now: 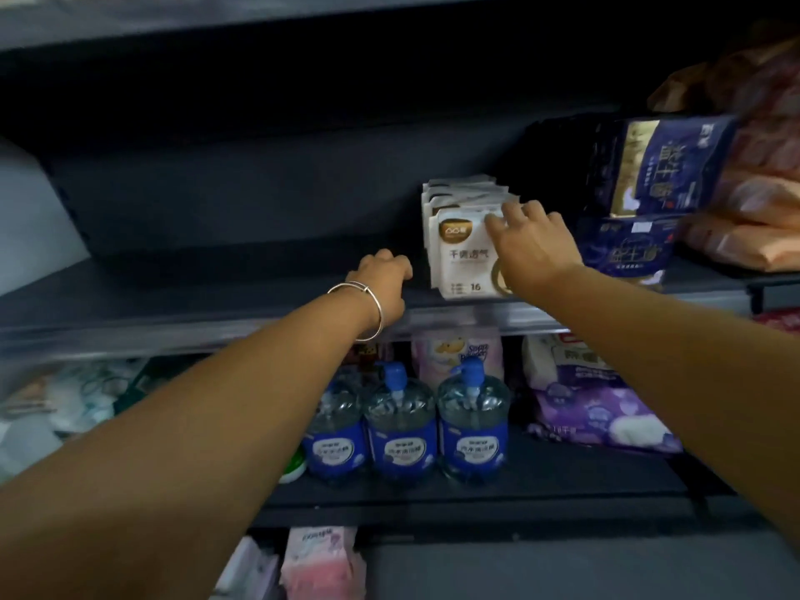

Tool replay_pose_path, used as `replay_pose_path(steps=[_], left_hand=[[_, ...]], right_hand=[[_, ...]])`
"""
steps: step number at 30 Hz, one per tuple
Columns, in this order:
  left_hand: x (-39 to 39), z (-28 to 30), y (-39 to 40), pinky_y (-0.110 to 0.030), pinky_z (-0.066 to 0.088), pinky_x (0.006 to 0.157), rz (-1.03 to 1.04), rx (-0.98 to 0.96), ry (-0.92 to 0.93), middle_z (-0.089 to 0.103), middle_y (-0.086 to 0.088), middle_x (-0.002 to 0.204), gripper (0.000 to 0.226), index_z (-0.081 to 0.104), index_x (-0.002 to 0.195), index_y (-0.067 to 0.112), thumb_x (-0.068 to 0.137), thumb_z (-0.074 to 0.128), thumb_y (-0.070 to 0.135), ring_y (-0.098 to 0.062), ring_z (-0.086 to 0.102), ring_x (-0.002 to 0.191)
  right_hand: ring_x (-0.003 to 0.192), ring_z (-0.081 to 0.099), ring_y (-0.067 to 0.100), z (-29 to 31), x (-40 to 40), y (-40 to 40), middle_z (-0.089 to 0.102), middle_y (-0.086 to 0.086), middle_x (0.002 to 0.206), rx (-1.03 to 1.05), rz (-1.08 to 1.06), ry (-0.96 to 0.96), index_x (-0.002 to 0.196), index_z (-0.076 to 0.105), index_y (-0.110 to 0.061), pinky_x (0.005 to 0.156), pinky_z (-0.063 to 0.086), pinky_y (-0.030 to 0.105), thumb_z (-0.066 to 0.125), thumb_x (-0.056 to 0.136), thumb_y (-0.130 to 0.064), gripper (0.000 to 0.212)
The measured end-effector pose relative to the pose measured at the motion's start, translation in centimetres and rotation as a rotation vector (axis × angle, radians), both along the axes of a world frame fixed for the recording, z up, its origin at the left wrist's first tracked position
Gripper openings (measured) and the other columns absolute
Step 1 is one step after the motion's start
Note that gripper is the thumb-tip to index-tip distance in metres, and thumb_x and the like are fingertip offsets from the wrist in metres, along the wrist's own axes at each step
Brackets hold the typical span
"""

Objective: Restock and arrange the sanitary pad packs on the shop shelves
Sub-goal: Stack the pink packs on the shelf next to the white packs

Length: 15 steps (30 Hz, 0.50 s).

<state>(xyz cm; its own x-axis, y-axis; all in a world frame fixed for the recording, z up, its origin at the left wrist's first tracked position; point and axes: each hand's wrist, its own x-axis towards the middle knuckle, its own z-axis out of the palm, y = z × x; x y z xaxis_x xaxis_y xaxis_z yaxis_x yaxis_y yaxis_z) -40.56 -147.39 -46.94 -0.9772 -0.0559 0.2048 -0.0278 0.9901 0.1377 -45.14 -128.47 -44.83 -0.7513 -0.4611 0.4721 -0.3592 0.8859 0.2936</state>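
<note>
Bottom edge, nearest: pink pad packs (322,560) on the lowest shelf, partly cut off. Next shelf up: three blue-labelled pump bottles (400,430) in a row, a purple pack (606,409) lying to their right, a pink-and-white pack (456,355) standing behind them.

Both forearms reach up to the middle shelf (173,305). Left hand (383,281), silver bangle (361,311) on the wrist, rests at the shelf's front edge, fingers curled under, holding nothing visible. Right hand (530,240), fingers spread and bent, touches the top right corner of the front white pad pack (465,257); a firm grip cannot be told. That pack fronts a row of white pad packs (459,192) standing upright, running back into the shelf.

Just right: dark blue packs (640,166) stacked, top one tilted. Far right: orange-pink packs (753,227), blurred.
</note>
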Motion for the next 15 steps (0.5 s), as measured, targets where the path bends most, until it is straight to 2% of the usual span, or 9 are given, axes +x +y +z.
replay_pose_path(steps=[4,8,12,15], left_hand=[[4.3,-2.0,-0.8,-0.039,0.038,0.096,-0.031,-0.058,0.037,0.04,-0.01,0.129,0.047,0.049,0.126,0.013,0.081,0.052,-0.002,-0.03,0.039,0.12],[8.4,-5.7,-2.2,-0.04,0.037,0.097,-0.052,-0.066,0.081,0.042,-0.013,0.127,0.045,0.052,0.122,0.011,0.079,0.053,-0.002,-0.031,0.039,0.12],[11.4,-11.0,-3.1,-0.037,0.036,0.09,-0.032,-0.069,0.012,0.041,-0.01,0.125,0.047,0.052,0.12,0.012,0.077,0.052,-0.007,-0.028,0.04,0.116],[13.2,-15.1,-3.6,-0.039,0.038,0.094,-0.02,-0.066,-0.124,0.041,-0.012,0.127,0.047,0.051,0.123,0.011,0.079,0.053,-0.006,-0.03,0.043,0.117]], right_hand=[[0.119,0.039,0.036,-1.7,3.7,-2.2,0.042,0.018,0.132,-0.031,0.069,0.008,0.131,0.037,-0.002,0.091,0.037,0.042,0.05,0.085,0.0,0.049],[0.117,0.041,0.037,-5.7,7.7,-4.1,0.047,0.02,0.126,-0.004,0.167,-0.096,0.123,0.045,0.0,0.091,0.037,0.044,0.049,0.085,0.0,0.038],[0.113,0.043,0.035,-11.8,10.0,-5.0,0.049,0.018,0.12,0.067,0.293,-0.231,0.118,0.048,-0.002,0.084,0.038,0.04,0.05,0.085,0.001,0.034],[0.111,0.045,0.032,-15.9,10.8,-5.1,0.048,0.016,0.12,0.118,0.34,-0.31,0.121,0.048,-0.003,0.074,0.035,0.035,0.047,0.086,0.005,0.035]])
